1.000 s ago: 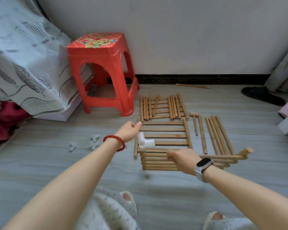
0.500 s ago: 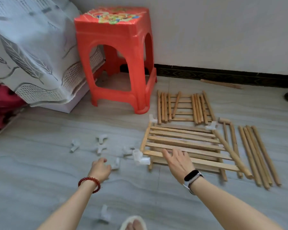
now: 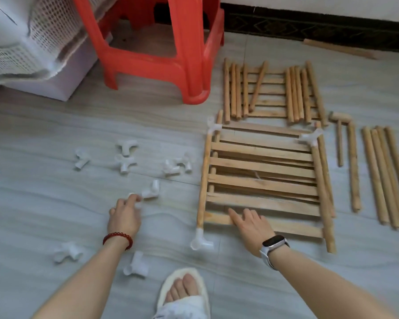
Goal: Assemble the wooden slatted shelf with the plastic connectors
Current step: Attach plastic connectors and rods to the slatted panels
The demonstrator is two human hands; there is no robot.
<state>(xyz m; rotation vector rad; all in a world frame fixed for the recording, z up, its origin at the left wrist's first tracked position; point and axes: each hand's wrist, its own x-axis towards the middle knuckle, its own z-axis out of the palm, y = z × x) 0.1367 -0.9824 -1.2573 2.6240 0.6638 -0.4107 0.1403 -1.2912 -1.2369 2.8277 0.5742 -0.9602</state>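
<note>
Grey tiled floor (image 3: 55,125). Flat wooden slatted panel (image 3: 263,180) centre-right, right hand (image 3: 249,223) pressing open-fingered on its near slat. Left hand (image 3: 124,215) fingertips touch white plastic elbow connector (image 3: 150,191), grip unclear. Risk: connector skids away.

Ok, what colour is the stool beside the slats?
Red-orange plastic stool, clearest in the head view.
</note>
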